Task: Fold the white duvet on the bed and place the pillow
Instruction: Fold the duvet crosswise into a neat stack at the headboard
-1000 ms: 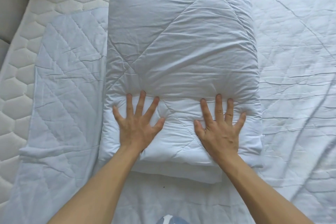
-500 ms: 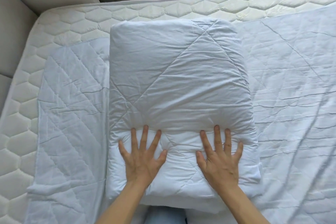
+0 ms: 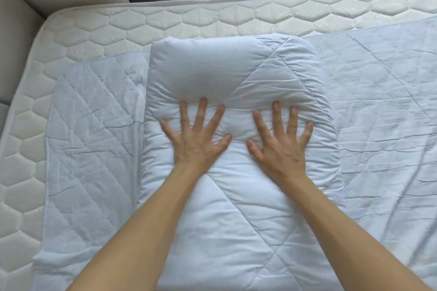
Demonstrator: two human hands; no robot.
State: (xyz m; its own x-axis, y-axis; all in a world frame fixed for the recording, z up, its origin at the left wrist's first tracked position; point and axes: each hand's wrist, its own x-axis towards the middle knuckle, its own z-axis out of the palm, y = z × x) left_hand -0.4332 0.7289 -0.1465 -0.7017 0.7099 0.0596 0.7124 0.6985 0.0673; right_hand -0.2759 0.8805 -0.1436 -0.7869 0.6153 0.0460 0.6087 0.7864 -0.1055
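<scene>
The folded white duvet (image 3: 236, 196) lies in a thick stack on the quilted bed cover (image 3: 378, 101) over the mattress (image 3: 71, 42). Both the left hand (image 3: 197, 142) and right hand (image 3: 281, 146) rest flat on its top, fingers (image 3: 202, 111) straight, spread and released, their tips pressing a dip just before the puffed far fold.

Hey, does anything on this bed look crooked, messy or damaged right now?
Nothing is torn or spilled. The thin quilted pad stops short of the bare mattress edge, with creases. The folded duvet sits fairly square under the flat left hand and right hand.
</scene>
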